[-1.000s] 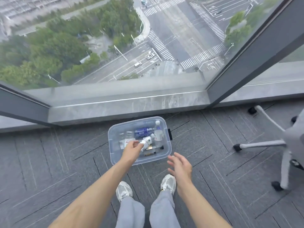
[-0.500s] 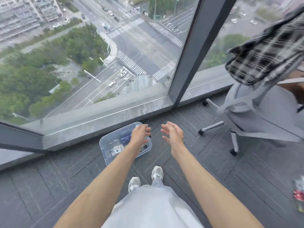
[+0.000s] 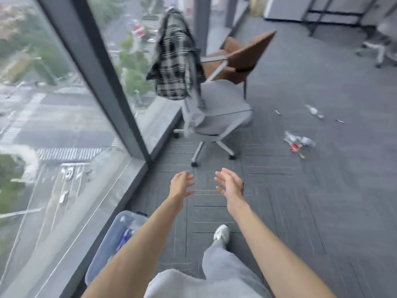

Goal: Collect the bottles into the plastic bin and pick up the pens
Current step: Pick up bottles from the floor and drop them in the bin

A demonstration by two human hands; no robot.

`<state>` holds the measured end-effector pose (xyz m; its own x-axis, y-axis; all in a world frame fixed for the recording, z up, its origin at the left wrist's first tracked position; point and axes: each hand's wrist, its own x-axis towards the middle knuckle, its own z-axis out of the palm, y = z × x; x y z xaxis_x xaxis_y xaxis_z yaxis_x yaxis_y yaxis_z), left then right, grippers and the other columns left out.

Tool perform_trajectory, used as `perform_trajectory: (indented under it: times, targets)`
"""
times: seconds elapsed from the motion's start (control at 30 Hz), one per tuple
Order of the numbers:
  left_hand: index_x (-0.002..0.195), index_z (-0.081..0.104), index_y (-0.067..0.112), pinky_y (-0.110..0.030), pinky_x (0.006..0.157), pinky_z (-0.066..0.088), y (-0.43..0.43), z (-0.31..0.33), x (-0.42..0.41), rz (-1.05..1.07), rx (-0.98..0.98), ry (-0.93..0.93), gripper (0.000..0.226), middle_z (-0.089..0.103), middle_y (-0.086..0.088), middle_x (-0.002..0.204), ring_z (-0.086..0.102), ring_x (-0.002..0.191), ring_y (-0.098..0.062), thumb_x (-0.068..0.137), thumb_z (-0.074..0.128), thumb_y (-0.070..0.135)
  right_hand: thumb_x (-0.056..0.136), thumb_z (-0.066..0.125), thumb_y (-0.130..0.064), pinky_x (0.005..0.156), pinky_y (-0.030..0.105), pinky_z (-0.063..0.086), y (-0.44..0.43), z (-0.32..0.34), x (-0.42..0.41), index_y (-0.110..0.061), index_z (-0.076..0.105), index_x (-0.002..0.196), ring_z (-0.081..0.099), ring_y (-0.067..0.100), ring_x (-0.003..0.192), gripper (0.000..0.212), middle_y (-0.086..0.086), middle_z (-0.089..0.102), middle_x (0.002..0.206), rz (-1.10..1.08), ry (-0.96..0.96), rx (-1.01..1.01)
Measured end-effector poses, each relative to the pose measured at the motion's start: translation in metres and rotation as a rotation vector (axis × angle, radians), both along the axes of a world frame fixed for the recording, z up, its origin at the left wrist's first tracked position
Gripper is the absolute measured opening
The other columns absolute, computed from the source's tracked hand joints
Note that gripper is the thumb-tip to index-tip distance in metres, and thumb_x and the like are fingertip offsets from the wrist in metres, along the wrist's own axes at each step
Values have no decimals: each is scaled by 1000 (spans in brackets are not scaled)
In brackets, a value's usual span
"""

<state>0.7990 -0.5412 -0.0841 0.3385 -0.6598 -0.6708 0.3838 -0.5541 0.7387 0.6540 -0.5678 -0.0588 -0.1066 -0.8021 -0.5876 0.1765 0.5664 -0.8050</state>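
Grey carpet-tile floor (image 3: 300, 211) carries all task items. Left hand (image 3: 180, 186) and right hand (image 3: 230, 186) are raised side by side over the floor in the lower centre of the view, palms turned toward each other, apart and not touching; the fingers (image 3: 221, 176) of both are spread and loosely bent, holding nothing. The clear plastic bin (image 3: 107, 244) sits on the floor at 7 o'clock from the hands, just beside the window glass (image 3: 53, 136), partly covered by the left forearm; a blue-labelled bottle (image 3: 125, 237) lies inside it, other contents blurred. At 2 o'clock from the hands, well apart from them, a crushed clear bottle (image 3: 299, 141) with a red label lies on the floor. Farther out on the same bearing lies a second clear bottle (image 3: 314, 111), with one pen (image 3: 277, 112) at its 9 o'clock and another pen (image 3: 340, 121) at its 4 o'clock; all are motion-blurred. A grey office chair (image 3: 219, 112) stands at 12 o'clock from the hands, a plaid shirt (image 3: 174, 63) draped over its backrest. A brown chair (image 3: 242, 57) stands behind it.
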Motion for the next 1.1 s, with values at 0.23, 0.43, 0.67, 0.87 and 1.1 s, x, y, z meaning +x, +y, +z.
perform_trajectory:
  times: [0.23, 0.43, 0.67, 0.87, 1.1]
  targets:
    - [105, 58, 15, -40, 83, 52, -90, 14, -116, -313, -34, -54, 18, 65, -1, 103, 62, 92, -18, 94, 45, 23, 95, 59, -16, 76, 32, 54, -54, -2, -113, -17, 64, 107, 70, 18, 94, 14, 4, 73, 100, -260, -40, -18]
    - [114, 56, 12, -32, 69, 50, -170, 16, -205, -450, -47, -162, 24, 63, -5, 110, 61, 97, -21, 97, 43, 23, 97, 55, -15, 70, 29, 52, -129, -1, -218, -13, 62, 113, 68, 20, 94, 18, 7, 72, 105, -390, -101, -38]
    - [116, 57, 10, -40, 87, 49, -252, 8, -309, -522, -23, -171, 26, 64, -6, 111, 61, 96, -23, 97, 45, 21, 97, 55, -16, 72, 30, 53, -190, -1, -333, -14, 62, 113, 69, 18, 94, 18, 4, 73, 101, -502, -103, -10]
    - [117, 55, 12, -35, 81, 48, -304, -3, -376, -627, 8, -166, 24, 62, -5, 110, 60, 98, -22, 98, 44, 23, 98, 53, -18, 81, 34, 53, -227, -22, -391, -12, 61, 117, 69, 19, 97, 22, 4, 73, 105, -589, -114, 74]
    - [114, 56, 14, -34, 76, 50, -412, -31, -436, -737, 34, -144, 24, 63, -2, 107, 61, 91, -20, 98, 42, 23, 96, 54, -17, 70, 30, 53, -304, -39, -453, -9, 62, 119, 69, 18, 94, 25, 7, 73, 111, -682, -32, 121]
